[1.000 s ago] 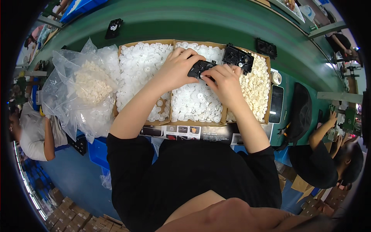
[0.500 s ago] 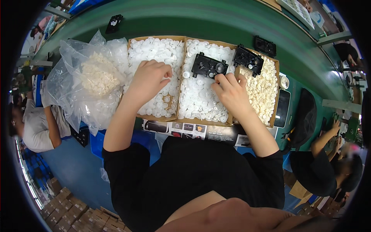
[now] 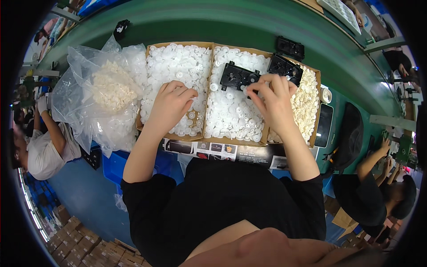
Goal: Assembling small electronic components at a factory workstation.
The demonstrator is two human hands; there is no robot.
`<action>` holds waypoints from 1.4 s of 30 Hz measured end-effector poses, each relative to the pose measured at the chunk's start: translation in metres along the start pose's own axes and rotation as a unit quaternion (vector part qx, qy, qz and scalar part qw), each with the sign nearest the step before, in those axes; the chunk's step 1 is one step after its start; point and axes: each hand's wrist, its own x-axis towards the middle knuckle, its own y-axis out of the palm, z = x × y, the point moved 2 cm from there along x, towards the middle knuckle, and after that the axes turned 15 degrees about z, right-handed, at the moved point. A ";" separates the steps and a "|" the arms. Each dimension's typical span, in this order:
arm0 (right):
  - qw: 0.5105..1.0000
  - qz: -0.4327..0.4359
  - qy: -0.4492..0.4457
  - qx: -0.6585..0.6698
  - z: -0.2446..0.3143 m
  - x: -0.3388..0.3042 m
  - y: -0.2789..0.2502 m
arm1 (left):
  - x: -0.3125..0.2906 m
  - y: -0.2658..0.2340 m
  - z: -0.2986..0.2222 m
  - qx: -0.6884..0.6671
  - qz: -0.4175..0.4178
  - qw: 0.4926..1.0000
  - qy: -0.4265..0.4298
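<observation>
My left hand point(image 3: 172, 101) is over the left cardboard box point(image 3: 178, 43) of small white plastic gears point(image 3: 178, 62). Its fingers are curled with thumb and fingertips drawn together; whatever they may hold is too small to name. A black plastic gear housing point(image 3: 238, 76) lies on the white gears in the middle box point(image 3: 242, 141). My right hand point(image 3: 273, 91) reaches to this housing's right end, its fingers bent in a pinch that hides what is between them. Behind that hand, a second black housing point(image 3: 284, 67) rests at the far end of the cream-coloured parts point(image 3: 304, 111), partly covered.
Clear plastic bags point(image 3: 111, 89) of cream and white parts lie left of the boxes. Beyond them runs a green belt point(image 3: 200, 24) with black housings point(image 3: 290, 48). A tape roll point(image 3: 326, 95), a dark phone-like slab point(image 3: 324, 120) and a black bag point(image 3: 349, 138) lie right. Co-workers sit on both sides.
My right hand has moved up and slightly right over the housing's end. My left hand has dropped slightly toward me. The housings on the green belt have shifted left.
</observation>
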 end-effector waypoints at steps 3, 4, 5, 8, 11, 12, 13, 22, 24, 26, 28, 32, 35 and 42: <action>0.999 -0.023 0.019 0.036 -0.004 0.011 0.006 | 0.002 -0.004 -0.001 -0.030 -0.011 0.999 0.001; 0.998 -0.024 0.025 0.051 -0.006 0.014 0.011 | 0.003 -0.007 -0.002 -0.057 -0.017 0.998 0.002; 0.997 -0.025 0.031 0.066 -0.008 0.016 0.015 | 0.004 -0.011 -0.002 -0.085 -0.023 0.996 0.002; 0.996 -0.024 0.038 0.080 -0.011 0.016 0.021 | 0.007 -0.021 -0.005 -0.149 -0.028 0.988 -0.011; 0.996 -0.018 0.051 0.072 -0.013 0.014 0.024 | 0.016 -0.027 -0.011 -0.263 -0.020 0.964 -0.041; 0.996 -0.019 0.049 0.073 -0.012 0.014 0.023 | 0.020 -0.028 -0.016 -0.285 -0.029 0.958 -0.027; 0.996 -0.018 0.046 0.075 -0.011 0.014 0.021 | 0.028 -0.029 -0.020 -0.307 -0.038 0.951 -0.012; 0.998 -0.001 0.039 0.054 -0.010 0.011 0.020 | 0.095 -0.031 -0.052 -0.329 -0.021 0.942 0.064; 0.997 -0.002 0.042 0.059 -0.010 0.008 0.017 | 0.099 -0.027 -0.053 -0.325 -0.021 0.943 0.070; 0.997 -0.003 0.046 0.065 -0.010 0.005 0.014 | 0.102 -0.024 -0.054 -0.322 -0.021 0.943 0.076; 0.996 -0.012 0.054 0.071 -0.011 0.002 0.008 | 0.101 -0.019 -0.052 -0.317 -0.015 0.946 0.073; 0.992 -0.041 0.086 0.085 -0.019 -0.011 -0.013 | 0.104 -0.014 -0.054 -0.303 0.006 0.950 0.076; 0.988 -0.056 0.107 0.101 -0.024 -0.021 -0.022 | 0.107 -0.011 -0.059 -0.277 0.046 0.958 0.054; 0.981 -0.067 0.135 0.121 -0.036 -0.042 -0.034 | 0.110 0.001 -0.056 -0.135 -0.014 0.981 0.137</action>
